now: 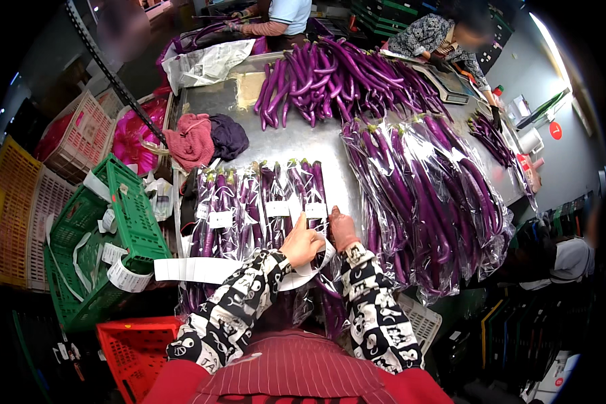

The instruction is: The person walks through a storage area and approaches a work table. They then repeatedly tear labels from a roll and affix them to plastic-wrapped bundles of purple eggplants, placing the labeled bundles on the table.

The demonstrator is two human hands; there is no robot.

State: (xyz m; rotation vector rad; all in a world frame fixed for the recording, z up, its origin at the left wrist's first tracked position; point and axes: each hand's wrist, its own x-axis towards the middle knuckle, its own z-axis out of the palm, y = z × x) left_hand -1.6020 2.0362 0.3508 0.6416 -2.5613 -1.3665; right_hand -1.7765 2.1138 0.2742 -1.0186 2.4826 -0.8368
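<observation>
Bagged eggplants [252, 195], long and purple in clear plastic, lie in a row before me, with white labels across several bags. My left hand [303, 244] is over the right end of this row, its index finger stretched toward a bag's label. A strip of white labels [198, 269] loops up into that hand, which is closed on it; part of the strip passes under my left forearm. My right hand [344, 230] rests at the right edge of the rightmost bag, a finger stretched forward and the others partly hidden. I see nothing held in it.
More bagged eggplants [424, 195] are heaped to the right; loose eggplants [337, 74] pile up at the back. Cloths [190, 141] lie left on the metal table [269, 145]. A green crate [138, 209] and a red crate [138, 330] stand left. Two people work across the table.
</observation>
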